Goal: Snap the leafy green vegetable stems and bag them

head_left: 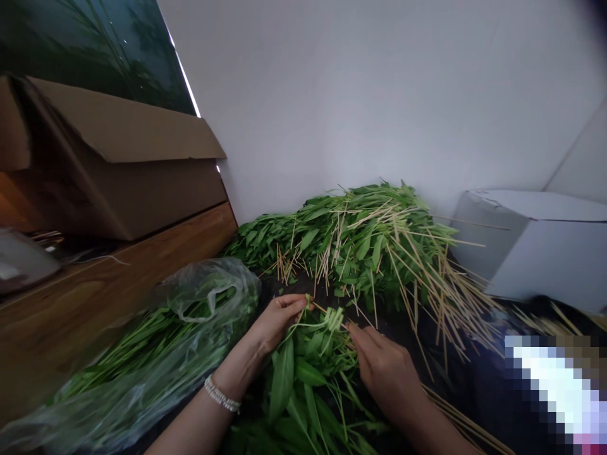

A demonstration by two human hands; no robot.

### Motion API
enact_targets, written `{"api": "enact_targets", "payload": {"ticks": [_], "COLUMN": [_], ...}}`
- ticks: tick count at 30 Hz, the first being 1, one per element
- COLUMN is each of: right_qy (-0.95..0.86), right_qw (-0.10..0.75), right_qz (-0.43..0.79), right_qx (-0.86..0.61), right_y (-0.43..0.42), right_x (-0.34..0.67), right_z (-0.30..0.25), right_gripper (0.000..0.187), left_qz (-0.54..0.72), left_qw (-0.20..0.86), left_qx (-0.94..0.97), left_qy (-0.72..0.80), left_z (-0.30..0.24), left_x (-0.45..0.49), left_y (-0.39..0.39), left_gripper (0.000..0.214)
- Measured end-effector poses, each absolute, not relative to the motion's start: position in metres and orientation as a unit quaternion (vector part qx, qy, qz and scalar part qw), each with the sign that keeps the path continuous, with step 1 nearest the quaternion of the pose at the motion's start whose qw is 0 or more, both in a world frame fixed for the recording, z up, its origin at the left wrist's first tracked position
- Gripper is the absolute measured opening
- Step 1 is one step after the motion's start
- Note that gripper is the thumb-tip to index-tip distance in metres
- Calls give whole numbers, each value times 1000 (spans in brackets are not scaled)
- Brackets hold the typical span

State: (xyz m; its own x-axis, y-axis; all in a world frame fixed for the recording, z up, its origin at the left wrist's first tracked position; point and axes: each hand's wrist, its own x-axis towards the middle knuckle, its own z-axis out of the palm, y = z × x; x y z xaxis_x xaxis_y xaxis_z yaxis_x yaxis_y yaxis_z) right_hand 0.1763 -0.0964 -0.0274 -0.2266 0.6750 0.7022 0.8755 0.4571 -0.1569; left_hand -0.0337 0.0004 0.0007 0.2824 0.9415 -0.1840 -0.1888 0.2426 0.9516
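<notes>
My left hand [279,321], with a beaded bracelet at the wrist, pinches a green leafy stem at the pointed end of a thin bamboo skewer [319,307]. Closed around the other end of that skewer is my right hand [386,363]. Between the hands, several cut green stems [334,319] sit bunched on the skewer. Their long leaves [310,373] hang below and spread towards me. Part of the skewer is hidden by the stems and my right fingers.
A heap of leafy greens [308,237] with many bamboo skewers [427,278] lies against the white wall. At left, a clear plastic bag [203,354] holds more greens. A cardboard box [152,183] stands on a wooden surface [184,237]; a white box [545,246] is at right.
</notes>
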Motion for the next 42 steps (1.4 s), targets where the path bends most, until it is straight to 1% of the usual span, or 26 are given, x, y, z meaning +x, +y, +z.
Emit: {"api": "enact_targets", "payload": {"ticks": [3, 10, 25, 31, 35, 39, 42], "right_qy": [-775, -779, -776, -774, -777, -777, -774], "right_qw": [360, 341, 341, 354, 360, 360, 357], "right_qz": [-135, -132, -132, -138, -135, -139, -133], "right_qx": [-502, -509, -514, -507, -498, -497, -505], "right_y": [-96, -97, -97, -97, -97, -98, -97], "right_x": [177, 178, 175, 175, 173, 170, 171], "right_z": [-28, -26, -29, -30, -31, -31, -31], "right_gripper": [33, 33, 33, 33, 33, 31, 32], "left_qz": [426, 435, 428, 428, 394, 361, 365], "left_qw": [686, 671, 603, 625, 641, 660, 644], "left_qx": [429, 439, 519, 508, 518, 520, 538], "left_qy": [405, 409, 429, 410, 406, 404, 403], "left_z": [3, 2, -3, -3, -4, -7, -5], "left_x": [-32, -31, -31, -33, -33, -27, -24], "left_y": [-2, -4, -5, -2, -4, -10, -11], "left_gripper": [41, 36, 31, 30, 28, 30, 35]}}
